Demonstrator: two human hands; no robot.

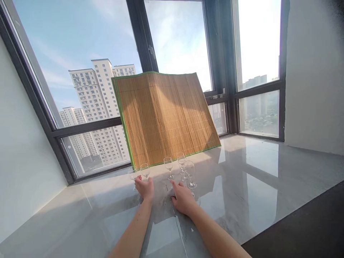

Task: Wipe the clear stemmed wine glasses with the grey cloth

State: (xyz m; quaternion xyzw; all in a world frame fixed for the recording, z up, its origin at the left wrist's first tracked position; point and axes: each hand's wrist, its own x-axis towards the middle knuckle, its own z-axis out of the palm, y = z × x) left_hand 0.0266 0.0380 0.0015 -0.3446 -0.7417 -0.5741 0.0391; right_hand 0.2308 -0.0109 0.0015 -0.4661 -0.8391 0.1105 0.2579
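Several small clear stemmed wine glasses stand upright on the glossy grey ledge. My left hand (pixel 145 187) is at two of them, its fingers curled by the left glass (pixel 132 172) and its thumb beside the stem of the neighbouring wine glass (pixel 145 169). The hand hides the lower parts of both, and its grip shows only in part. Across from it, my right hand (pixel 183 197) has the index finger stretched toward the foot of a third glass (pixel 168 164), thumb apart. Behind and right of that hand are a larger glass (pixel 189 170) and another glass (pixel 181 159).
A bamboo mat (pixel 166 118) with green edging leans against the dark window frame (pixel 142 36) behind the glasses. The shiny ledge (pixel 242 186) reflects the window light. White walls (pixel 314 82) bound it on both sides; a dark edge runs along the lower right.
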